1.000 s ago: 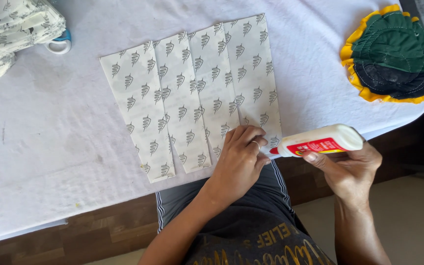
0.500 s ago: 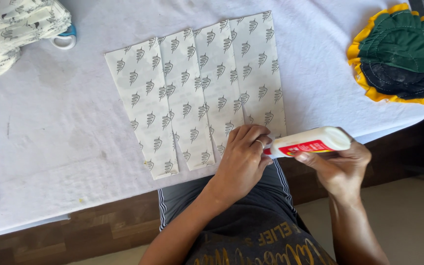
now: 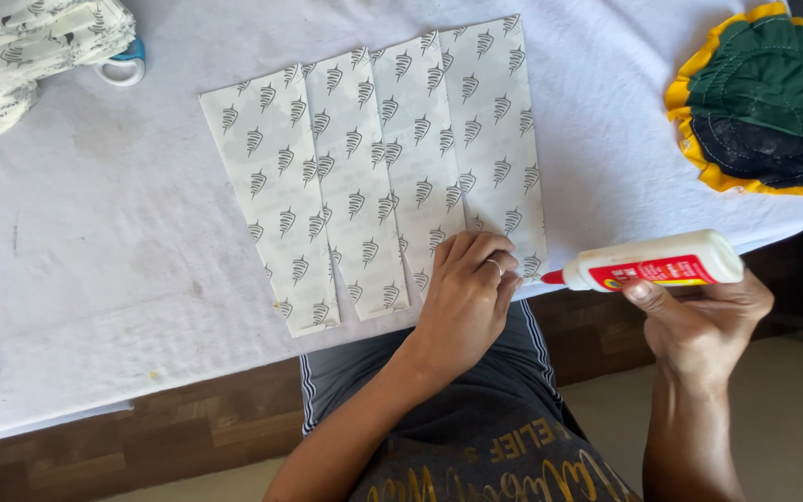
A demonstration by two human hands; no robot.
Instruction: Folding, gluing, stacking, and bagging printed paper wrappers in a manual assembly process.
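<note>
Looking down from the head camera, four overlapping strips of patterned paper (image 3: 378,167) are seen laid side by side on a table covered with a white cloth (image 3: 95,242), each strip white with small dark leaf-like prints. The left hand (image 3: 465,293) is pressed palm-down on the lower end of the rightmost strips, at the table's near edge, its fingers curled together and a ring visible on one finger; nothing is enclosed in it. A white glue bottle (image 3: 657,261) with a red label and a red nozzle is clasped in the right hand (image 3: 704,321), fingers wrapped beneath and the thumb laid on the label. The bottle is held nearly level, just off the table edge, with the nozzle pointed at the left hand's fingertips and just beside them. A round green fabric piece with a yellow frilled border (image 3: 759,98) is seen at the far right, and a bundle of printed cloth (image 3: 34,42) with a blue scissor handle (image 3: 125,65) beside it at the far left.
</note>
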